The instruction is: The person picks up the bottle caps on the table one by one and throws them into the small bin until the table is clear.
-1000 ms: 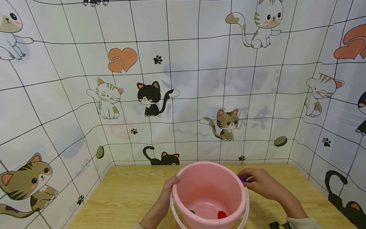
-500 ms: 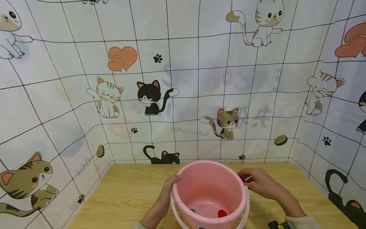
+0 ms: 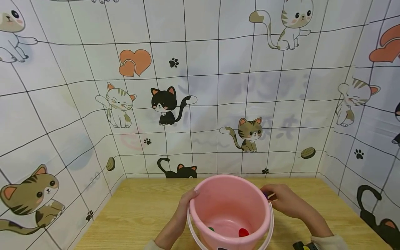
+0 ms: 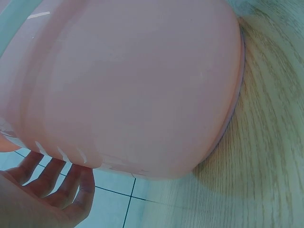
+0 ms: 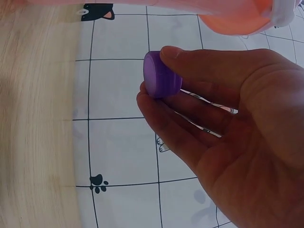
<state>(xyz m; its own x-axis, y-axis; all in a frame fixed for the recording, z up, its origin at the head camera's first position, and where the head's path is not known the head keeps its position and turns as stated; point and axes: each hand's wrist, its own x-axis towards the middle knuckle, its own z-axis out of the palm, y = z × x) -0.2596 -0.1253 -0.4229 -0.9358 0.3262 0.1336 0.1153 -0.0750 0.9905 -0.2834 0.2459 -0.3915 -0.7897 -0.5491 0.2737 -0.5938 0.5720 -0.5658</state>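
Note:
A pink bucket [image 3: 229,199] with a white handle [image 3: 194,232] stands on the table in the head view. My left hand [image 3: 182,215] holds its left side, thumb at the rim; the left wrist view shows the fingers [image 4: 80,187] against the bucket's outer wall. Beyond the bucket's right rim, my right hand [image 3: 285,201] pinches a small purple cap-like piece [image 5: 161,76] between thumb and fingers, outside the bucket. In the head view that piece is mostly hidden by the hand. Inside the bucket lie a red piece [image 3: 243,232] and a partly hidden green piece [image 3: 211,229].
The wooden table [image 3: 147,198] ends at a white grid-patterned sheet [image 3: 206,86] with printed cats, which hangs behind and on both sides. A black and yellow item [image 3: 304,246] shows at the right sleeve.
The head view has shifted very slightly. Less of the purple cap-like piece shows behind the right fingers; both hands keep nearly the same places.

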